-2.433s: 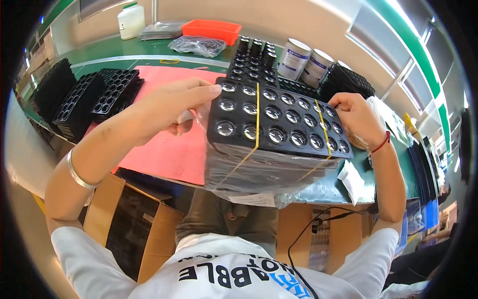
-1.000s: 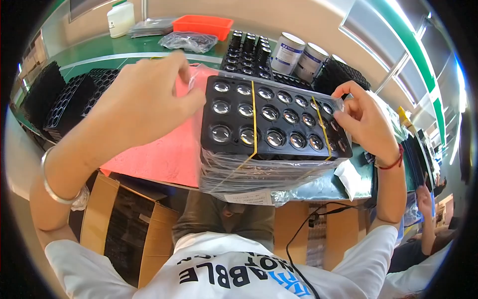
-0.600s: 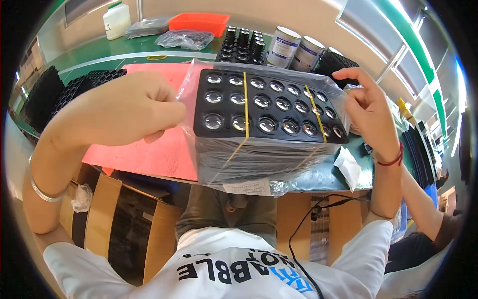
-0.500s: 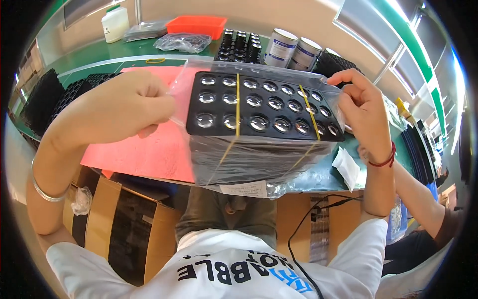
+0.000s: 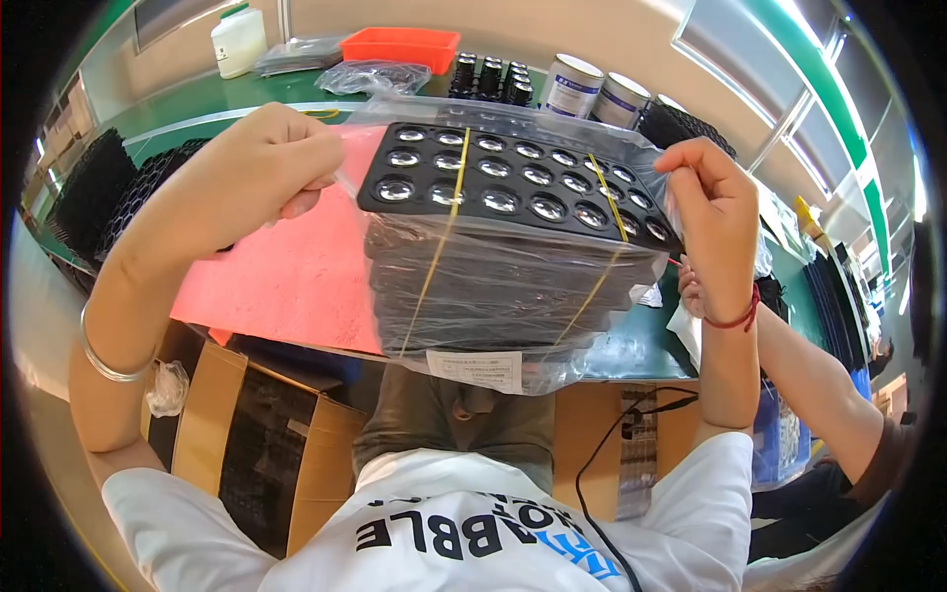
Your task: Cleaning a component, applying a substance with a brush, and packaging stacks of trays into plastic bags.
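Stack of black trays (image 5: 513, 247), banded with yellow straps, sits inside a clear bag (image 5: 493, 326); left hand (image 5: 252, 183) and right hand (image 5: 715, 222) pinch its open mouth, unsealed.

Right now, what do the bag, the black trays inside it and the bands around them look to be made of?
Bag: thin clear plastic film, glossy; it wrinkles and glints where the left hand and right hand pinch it.
Black trays: likely thin moulded plastic, semi-gloss, with rows of round pockets holding shiny inserts.
Bands: yellowish, probably rubber, stretched taut over the stack.
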A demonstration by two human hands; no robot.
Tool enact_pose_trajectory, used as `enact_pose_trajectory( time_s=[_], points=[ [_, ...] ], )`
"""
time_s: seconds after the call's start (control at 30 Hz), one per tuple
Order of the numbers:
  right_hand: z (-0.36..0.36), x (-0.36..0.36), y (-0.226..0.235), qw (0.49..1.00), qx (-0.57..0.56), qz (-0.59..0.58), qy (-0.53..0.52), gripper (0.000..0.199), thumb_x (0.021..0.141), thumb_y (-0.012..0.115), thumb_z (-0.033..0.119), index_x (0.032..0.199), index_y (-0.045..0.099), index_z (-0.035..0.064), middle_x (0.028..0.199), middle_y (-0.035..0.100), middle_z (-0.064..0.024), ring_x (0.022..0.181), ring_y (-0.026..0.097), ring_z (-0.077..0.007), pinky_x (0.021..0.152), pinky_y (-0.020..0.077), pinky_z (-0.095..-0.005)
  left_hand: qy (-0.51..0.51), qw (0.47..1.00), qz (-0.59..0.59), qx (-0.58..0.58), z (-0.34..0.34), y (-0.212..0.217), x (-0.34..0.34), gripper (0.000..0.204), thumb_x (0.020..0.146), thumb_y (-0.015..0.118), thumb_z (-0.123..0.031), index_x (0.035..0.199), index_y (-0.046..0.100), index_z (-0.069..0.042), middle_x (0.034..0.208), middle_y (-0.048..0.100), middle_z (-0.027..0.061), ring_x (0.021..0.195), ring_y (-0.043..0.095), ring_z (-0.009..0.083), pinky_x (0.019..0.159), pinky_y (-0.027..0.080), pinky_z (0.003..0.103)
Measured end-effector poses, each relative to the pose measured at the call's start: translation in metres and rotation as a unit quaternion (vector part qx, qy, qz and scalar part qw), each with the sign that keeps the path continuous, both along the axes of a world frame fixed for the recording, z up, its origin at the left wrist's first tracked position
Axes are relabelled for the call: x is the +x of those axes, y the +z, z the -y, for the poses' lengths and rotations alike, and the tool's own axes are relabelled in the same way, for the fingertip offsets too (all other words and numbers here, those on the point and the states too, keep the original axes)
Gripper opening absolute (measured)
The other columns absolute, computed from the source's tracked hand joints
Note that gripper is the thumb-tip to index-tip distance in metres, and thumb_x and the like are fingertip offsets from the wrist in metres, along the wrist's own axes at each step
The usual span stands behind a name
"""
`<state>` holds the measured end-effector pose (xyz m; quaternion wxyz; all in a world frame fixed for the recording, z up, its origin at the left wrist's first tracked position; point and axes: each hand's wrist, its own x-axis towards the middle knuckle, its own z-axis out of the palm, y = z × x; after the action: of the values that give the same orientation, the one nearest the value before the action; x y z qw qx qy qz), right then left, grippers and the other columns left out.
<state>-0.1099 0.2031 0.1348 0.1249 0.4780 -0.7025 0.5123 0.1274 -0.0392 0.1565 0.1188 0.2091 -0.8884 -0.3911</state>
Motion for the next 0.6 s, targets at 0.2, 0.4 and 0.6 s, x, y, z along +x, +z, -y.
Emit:
enact_pose_trajectory(
  time_s=[0.2,0.4,0.6],
  points=[
    [-0.022,0.006,0.012,0.993,0.087,0.078,0.024,0.018,0.085,0.045,0.004,0.079,0.062,0.0020,0.066,0.051,0.0040,0.062,0.043,-0.0012,0.055,0.0334,-0.0171,-0.009,1.000,0.003,-0.016,-0.017,0.007,0.000,0.020,0.084,0.051,-0.014,0.066,0.047,-0.005,0.055,0.046,-0.0025,0.046,0.037,0.0027,0.042,0.027,0.019],
    [-0.041,0.002,0.026,0.975,0.215,0.026,0.044,0.019,0.081,0.044,0.004,0.076,0.062,-0.0001,0.069,0.054,0.0001,0.060,0.045,-0.0055,0.055,0.0357,-0.0205,-0.038,0.961,-0.203,-0.183,-0.027,-0.003,0.014,0.008,0.078,0.052,0.001,0.084,0.049,-0.004,0.061,0.054,0.0005,0.052,0.046,0.0043,0.046,0.035,0.020],
    [-0.051,0.001,0.043,0.929,0.343,-0.029,0.133,0.012,0.084,0.053,0.008,0.084,0.062,0.0008,0.071,0.057,-0.0019,0.062,0.051,-0.0083,0.056,0.0392,-0.0228,-0.113,0.972,-0.048,-0.202,-0.002,0.002,0.027,0.004,0.075,0.054,0.001,0.077,0.057,0.000,0.067,0.057,0.0027,0.056,0.048,0.0063,0.049,0.034,0.021]
  ],
)
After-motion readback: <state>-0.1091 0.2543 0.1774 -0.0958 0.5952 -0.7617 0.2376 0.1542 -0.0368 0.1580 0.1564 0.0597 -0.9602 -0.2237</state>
